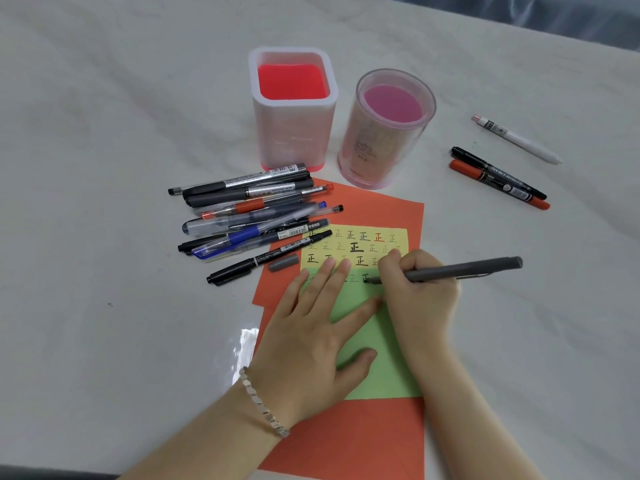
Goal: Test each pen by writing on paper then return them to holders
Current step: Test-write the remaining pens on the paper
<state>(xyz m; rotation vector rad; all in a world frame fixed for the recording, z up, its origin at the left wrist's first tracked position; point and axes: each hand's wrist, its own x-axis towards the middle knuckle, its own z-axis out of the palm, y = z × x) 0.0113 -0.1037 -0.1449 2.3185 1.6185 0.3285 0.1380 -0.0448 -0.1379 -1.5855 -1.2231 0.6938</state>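
Observation:
My right hand point(417, 292) grips a grey pen point(464, 270), its tip touching the green paper point(391, 358) beside a freshly drawn character. My left hand point(311, 334) lies flat with spread fingers, pressing the green paper down. Above it a yellow paper point(367, 245) carries several rows of written characters. Both sheets lie on orange paper point(363, 434). The pen's grey cap point(283, 262) lies on the orange sheet to the left. A square white holder point(294, 129) and a round clear pink holder point(384, 147) stand behind, both with no pens inside.
A pile of several pens point(249, 216) lies left of the papers, in front of the square holder. A black marker point(498, 173), a red marker point(498, 184) and a white pen point(516, 138) lie at the right. White cloth covers the table point(104, 168).

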